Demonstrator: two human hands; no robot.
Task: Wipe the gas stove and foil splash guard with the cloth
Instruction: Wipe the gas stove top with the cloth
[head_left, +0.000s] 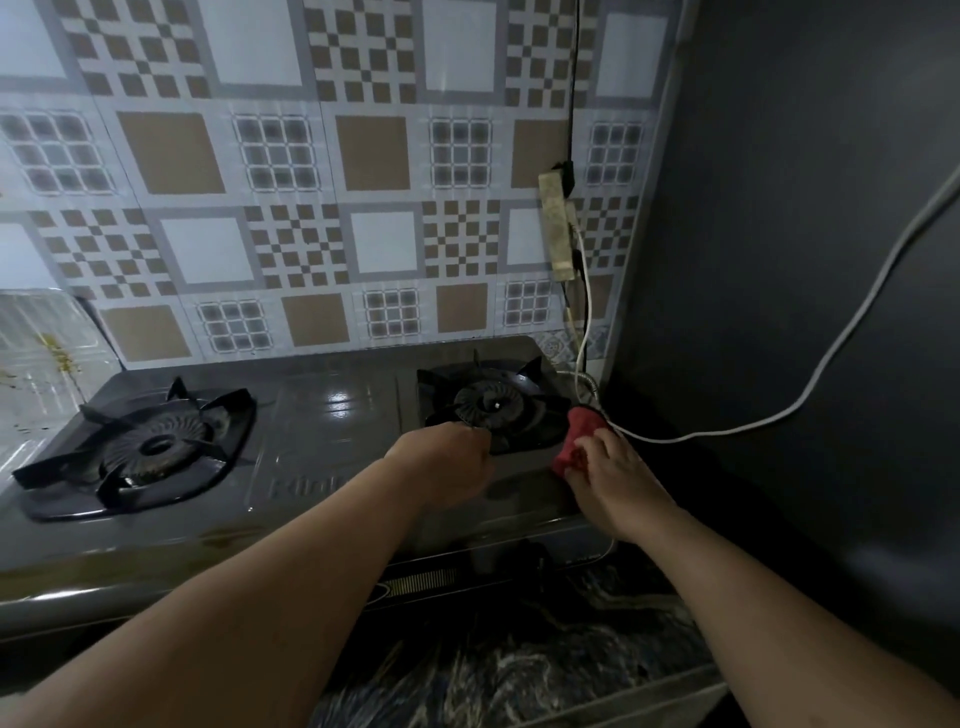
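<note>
A grey two-burner gas stove (332, 431) sits on the counter against a checkered patterned wall. My right hand (613, 478) grips a red cloth (579, 436) on the stove's right edge, beside the right burner grate (498, 410). My left hand (447, 457) holds the front-left edge of that grate with curled fingers. The left burner grate (140, 452) lies untouched. A foil splash guard (36, 374) with yellow stains stands at the stove's far left.
A white cable (810, 384) runs from a power strip (558, 228) on the wall across the dark right wall. A metal gas hose (589, 387) bends behind the right burner. Marbled dark countertop (519, 654) lies in front of the stove.
</note>
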